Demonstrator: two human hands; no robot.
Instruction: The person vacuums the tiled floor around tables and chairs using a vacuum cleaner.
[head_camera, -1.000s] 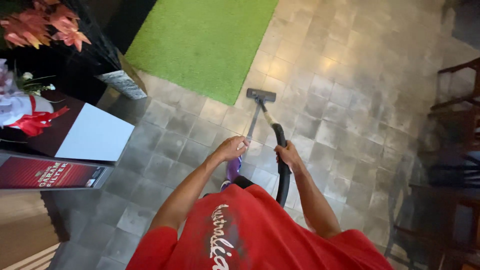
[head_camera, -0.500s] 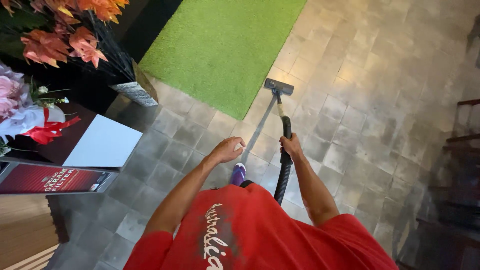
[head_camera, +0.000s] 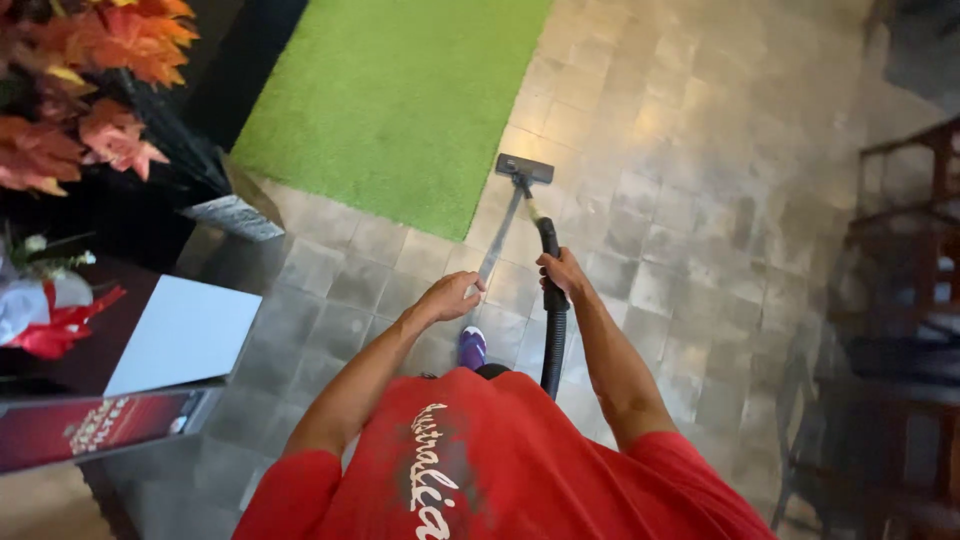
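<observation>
One vacuum wand (head_camera: 525, 205) — long axis away, nozzle (head_camera: 524, 168) forward

Grey tiled floor (head_camera: 690, 200), square tiles, mottled, sheen toward 1 o'clock. Green rug (head_camera: 400, 90) lies flat at 11 o'clock, its near corner just beside the vacuum head (head_camera: 524, 168), which sits on bare tile. Purple shoe (head_camera: 472, 347) planted at centre. Dark wooden chairs (head_camera: 900, 300) stand at 3 o'clock.

Your right hand (head_camera: 563, 272) covers the part of the black hose (head_camera: 553, 340) it grips, and your red shirt (head_camera: 500, 460) hides the hose's lower end. The orange flowers (head_camera: 90, 90) and dark chair (head_camera: 900, 300) are cut off.
</observation>
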